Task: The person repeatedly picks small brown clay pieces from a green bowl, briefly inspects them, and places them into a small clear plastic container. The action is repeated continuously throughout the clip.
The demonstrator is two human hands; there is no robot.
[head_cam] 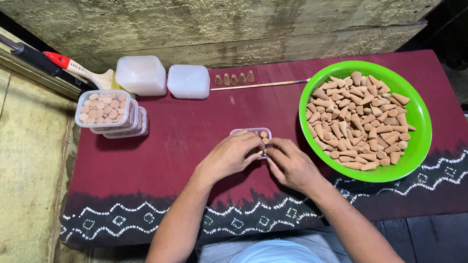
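A small clear plastic box (251, 131) sits mid-table on a maroon cloth (185, 136), with a few tan cones standing in it. My left hand (229, 157) covers its near left side, fingers curled over the cones. My right hand (290, 164) meets it from the right, fingertips pinching a tan cone (266, 151) at the box's front edge. A green round tray (419, 122) heaped with several tan incense cones (358, 122) lies just right of my hands.
Stacked clear boxes filled with cones (103, 109) stand at the left. Two white lidded tubs (141, 74) and a red-handled brush (73, 68) lie at the back left. Several upright cones (234, 78) and a thin stick (258, 85) lie at the back. A wooden wall (234, 24) rises behind.
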